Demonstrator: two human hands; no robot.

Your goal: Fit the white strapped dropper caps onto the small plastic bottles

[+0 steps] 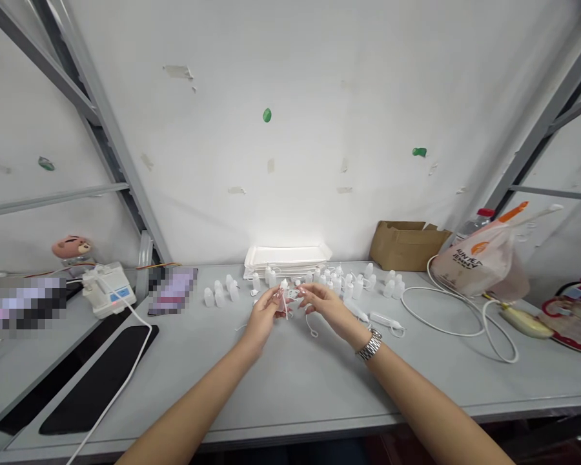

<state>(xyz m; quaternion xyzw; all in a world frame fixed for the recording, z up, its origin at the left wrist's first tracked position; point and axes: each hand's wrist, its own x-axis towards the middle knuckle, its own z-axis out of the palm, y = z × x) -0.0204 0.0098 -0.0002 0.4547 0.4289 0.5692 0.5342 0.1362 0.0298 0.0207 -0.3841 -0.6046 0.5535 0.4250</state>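
Note:
My left hand (265,313) is closed on a small translucent bottle (284,285) with a white tip, held upright over the grey table. Close beside it on the right, my right hand (325,305) has its fingers pinched at small clear pieces (293,294) whose shape is hard to make out. A thin white strand ending in a loop (313,333) shows beneath my right hand. Several small bottles (336,283) stand behind and to the right of my hands, and another group (219,296) stands to the left. Two bottles lie on their sides near my right wrist, one of them a slim bottle (385,320).
White trays (290,257) are stacked at the wall, with a cardboard box (407,247) to their right. A plastic bag (479,261) and a white cable (445,332) lie at the right. On the left are a power strip (109,289) and a black mat (101,381).

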